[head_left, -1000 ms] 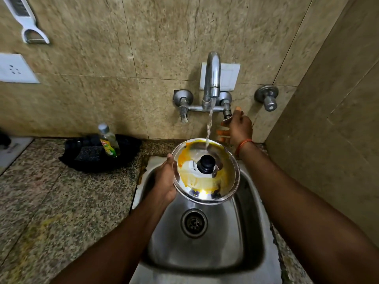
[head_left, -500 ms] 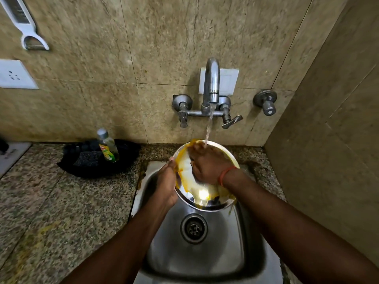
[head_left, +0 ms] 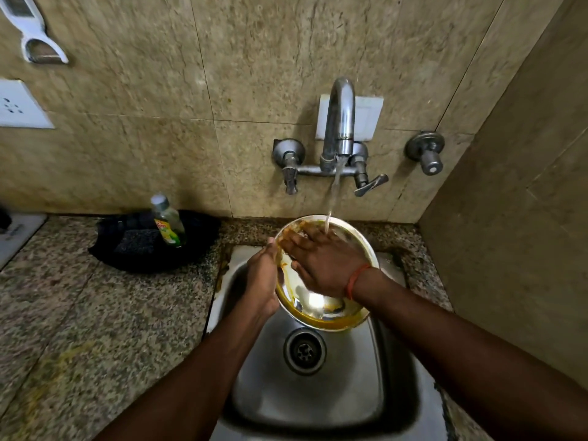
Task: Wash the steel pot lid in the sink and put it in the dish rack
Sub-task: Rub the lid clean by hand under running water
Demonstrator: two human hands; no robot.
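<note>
In the head view, your left grip (head_left: 262, 281) clasps the left rim of the steel pot lid (head_left: 305, 302), holding it tilted above the sink (head_left: 318, 409), where the stream (head_left: 332, 198) from the tap (head_left: 340, 122) lands. Your right grip (head_left: 321, 262) lies flat on the lid's face, fingers straight and holding nothing. Expect the lid to be stiff, light and thin-edged, and slippery with water and yellow grease, so the rim or the knob gives the surest hold. Your right palm hides the knob and much of the lid's face. No dish rack shows.
</note>
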